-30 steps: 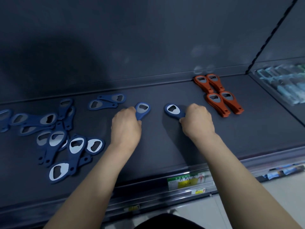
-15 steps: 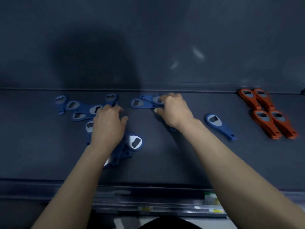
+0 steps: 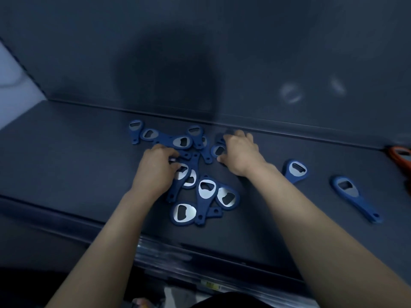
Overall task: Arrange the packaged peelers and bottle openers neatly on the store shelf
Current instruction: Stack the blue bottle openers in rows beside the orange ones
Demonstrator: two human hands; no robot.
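Observation:
A loose pile of blue bottle openers (image 3: 205,192) with silver heads lies mid-shelf, handles crossing. My left hand (image 3: 156,168) rests on the pile's left side, fingers curled around one blue opener (image 3: 182,172). At the pile's back right, my right hand (image 3: 241,152) has thumb and fingers closed around another blue opener (image 3: 218,150). Two blue openers lie apart to the right, one close (image 3: 294,171) and one farther out (image 3: 353,196). An orange opener (image 3: 400,154) shows at the right edge.
The dark shelf (image 3: 77,156) runs left to a side wall and back to a dark rear panel (image 3: 266,63). Along the front edge is a price rail (image 3: 211,285) with a yellow label. Bare shelf lies left of the pile.
Both hands put down the two blue openers on the right and moved left onto the pile. My view swung left, so the orange openers slid to the frame's edge.

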